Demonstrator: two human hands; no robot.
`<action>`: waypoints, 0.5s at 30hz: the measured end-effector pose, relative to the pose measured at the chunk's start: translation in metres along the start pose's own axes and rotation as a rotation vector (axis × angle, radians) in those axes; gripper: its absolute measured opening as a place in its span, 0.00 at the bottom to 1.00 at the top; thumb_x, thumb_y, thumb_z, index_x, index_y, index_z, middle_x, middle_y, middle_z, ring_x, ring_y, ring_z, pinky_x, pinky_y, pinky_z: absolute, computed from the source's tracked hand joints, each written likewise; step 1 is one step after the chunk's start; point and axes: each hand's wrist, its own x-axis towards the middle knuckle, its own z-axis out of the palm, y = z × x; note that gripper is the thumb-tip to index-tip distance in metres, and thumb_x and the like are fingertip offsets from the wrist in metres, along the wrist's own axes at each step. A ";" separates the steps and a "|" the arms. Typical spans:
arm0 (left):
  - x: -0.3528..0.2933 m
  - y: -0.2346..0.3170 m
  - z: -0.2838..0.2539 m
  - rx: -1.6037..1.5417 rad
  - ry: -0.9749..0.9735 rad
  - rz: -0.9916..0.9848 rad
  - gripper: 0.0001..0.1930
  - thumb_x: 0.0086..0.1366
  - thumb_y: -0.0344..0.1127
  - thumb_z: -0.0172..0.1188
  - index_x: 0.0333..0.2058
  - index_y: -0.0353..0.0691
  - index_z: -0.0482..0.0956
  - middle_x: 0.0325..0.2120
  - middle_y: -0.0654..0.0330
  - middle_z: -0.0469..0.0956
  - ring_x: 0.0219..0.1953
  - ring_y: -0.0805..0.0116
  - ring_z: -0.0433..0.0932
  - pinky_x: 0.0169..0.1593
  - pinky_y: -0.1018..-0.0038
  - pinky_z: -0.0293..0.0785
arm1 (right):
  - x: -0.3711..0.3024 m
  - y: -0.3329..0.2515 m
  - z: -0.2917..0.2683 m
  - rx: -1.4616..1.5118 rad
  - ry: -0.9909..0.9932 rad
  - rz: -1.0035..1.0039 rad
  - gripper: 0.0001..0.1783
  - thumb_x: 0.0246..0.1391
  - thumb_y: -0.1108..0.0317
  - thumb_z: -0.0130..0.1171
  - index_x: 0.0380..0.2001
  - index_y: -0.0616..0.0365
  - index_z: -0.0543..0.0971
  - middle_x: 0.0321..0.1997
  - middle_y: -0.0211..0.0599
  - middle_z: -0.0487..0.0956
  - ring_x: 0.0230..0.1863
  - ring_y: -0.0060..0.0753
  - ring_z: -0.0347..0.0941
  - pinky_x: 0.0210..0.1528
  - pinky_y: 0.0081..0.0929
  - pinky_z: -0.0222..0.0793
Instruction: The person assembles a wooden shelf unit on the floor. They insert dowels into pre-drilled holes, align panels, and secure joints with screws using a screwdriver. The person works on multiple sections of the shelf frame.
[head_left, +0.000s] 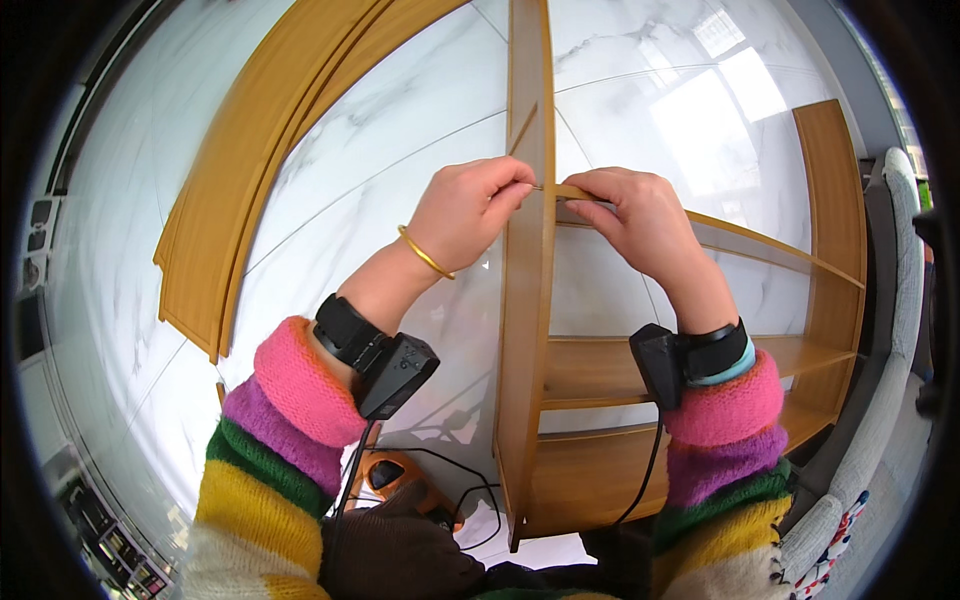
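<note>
A tall wooden side panel (528, 300) stands upright between my two hands. On its left face, my left hand (470, 205) pinches something small and thin, perhaps metal, which points at the panel; its kind is mostly hidden by my fingers. Just across the panel, my right hand (635, 215) grips the end of a narrow wooden shelf board (750, 240), thumb below and fingers on top. That board's end meets the panel's right face. Its other end reaches the opposite side panel (832, 200). Lower shelf boards (600, 365) also span the two panels.
Several long wooden boards (235, 190) lie stacked on the white marble-look floor (390, 160) at the left. An orange and black tool (400, 475) lies near my legs. Black cables (480, 487) run from my wrist devices. A grey sofa (880, 370) edges the right side.
</note>
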 end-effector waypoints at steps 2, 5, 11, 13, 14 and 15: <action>0.000 -0.002 0.001 -0.116 -0.014 -0.101 0.05 0.60 0.29 0.53 0.31 0.35 0.75 0.20 0.61 0.76 0.22 0.75 0.71 0.27 0.81 0.67 | 0.001 0.004 0.002 -0.027 0.012 -0.068 0.10 0.45 0.68 0.60 0.32 0.60 0.79 0.29 0.41 0.78 0.28 0.42 0.74 0.31 0.29 0.69; 0.000 -0.004 0.006 -0.378 -0.019 -0.282 0.05 0.61 0.30 0.52 0.31 0.34 0.74 0.20 0.62 0.76 0.23 0.77 0.71 0.28 0.82 0.66 | 0.000 0.010 0.004 -0.043 0.026 -0.115 0.10 0.46 0.68 0.60 0.32 0.60 0.79 0.28 0.40 0.78 0.28 0.42 0.73 0.30 0.29 0.69; -0.005 -0.005 0.009 -0.598 -0.023 -0.382 0.05 0.63 0.30 0.51 0.34 0.35 0.74 0.23 0.66 0.75 0.25 0.82 0.69 0.28 0.87 0.64 | -0.001 0.011 0.003 -0.070 -0.012 -0.116 0.09 0.47 0.66 0.58 0.32 0.57 0.79 0.26 0.38 0.78 0.26 0.41 0.72 0.28 0.30 0.67; -0.010 -0.005 0.004 -0.641 -0.019 -0.431 0.06 0.63 0.29 0.51 0.34 0.34 0.74 0.24 0.64 0.76 0.28 0.81 0.74 0.31 0.85 0.67 | -0.002 0.007 0.005 -0.076 -0.012 -0.114 0.09 0.47 0.64 0.57 0.29 0.57 0.78 0.24 0.38 0.77 0.26 0.42 0.72 0.28 0.32 0.67; -0.009 -0.006 0.004 -0.641 -0.029 -0.400 0.06 0.62 0.29 0.51 0.34 0.34 0.74 0.24 0.64 0.76 0.28 0.81 0.73 0.30 0.86 0.67 | -0.001 0.008 0.005 -0.061 0.002 -0.111 0.08 0.47 0.63 0.57 0.27 0.56 0.77 0.24 0.38 0.77 0.26 0.43 0.72 0.28 0.33 0.67; -0.010 -0.006 0.003 -0.632 -0.027 -0.390 0.06 0.62 0.29 0.52 0.35 0.34 0.74 0.24 0.64 0.76 0.28 0.81 0.73 0.30 0.86 0.67 | -0.001 0.006 0.005 -0.042 0.007 -0.120 0.09 0.47 0.62 0.56 0.24 0.56 0.77 0.23 0.38 0.76 0.26 0.44 0.71 0.29 0.35 0.67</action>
